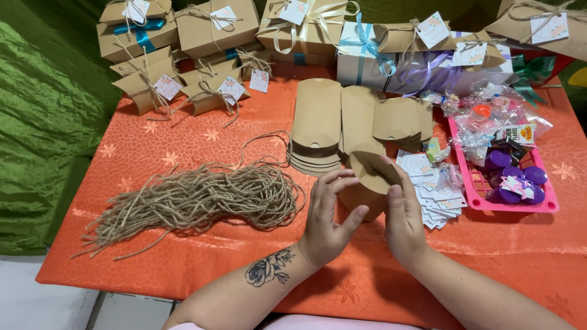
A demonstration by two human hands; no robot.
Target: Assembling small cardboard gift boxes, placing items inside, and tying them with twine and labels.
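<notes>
Both my hands hold a brown kraft pillow box (369, 174) above the orange tablecloth (183, 256). My left hand (327, 217), its forearm tattooed with a rose, cups the box's left side with the thumb underneath. My right hand (400, 214) grips the right side, fingers pressing the curved end flap. Just beyond the box lies a stack of flat kraft box blanks (317, 125), with more blanks (397, 119) to its right. A spread of small paper tags (437, 186) lies right of my right hand.
A bundle of jute twine (195, 198) lies at left. A pink tray (516, 205) with purple jars and wrapped small items sits at right. Finished tied gift boxes (214, 27) line the back edge. Green cloth (43, 122) hangs at the left.
</notes>
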